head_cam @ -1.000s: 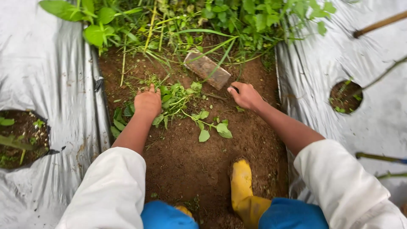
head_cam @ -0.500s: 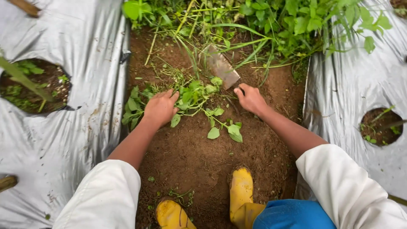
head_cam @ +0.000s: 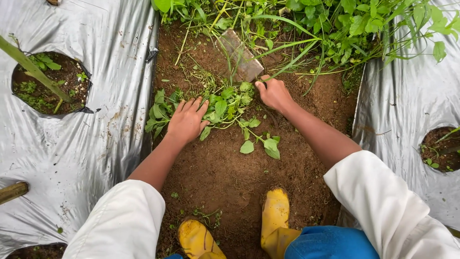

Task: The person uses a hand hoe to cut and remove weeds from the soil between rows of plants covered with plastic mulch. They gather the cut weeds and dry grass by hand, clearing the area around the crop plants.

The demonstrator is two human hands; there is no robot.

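My left hand point(head_cam: 187, 122) has spread flat on loose weeds point(head_cam: 225, 105); my right hand point(head_cam: 273, 93), gripping the hoe point(head_cam: 239, 57), moved toward twelve o'clock.

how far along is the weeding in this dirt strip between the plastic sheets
Done: the brown soil strip near the yellow rubber boots looks bare, and a loose pile of cut green leafy weeds lies on it. In hand: the left hand rests on that pile, while the right hand grips a flat rusty metal blade. Left: dense standing green weeds fill the strip ahead.
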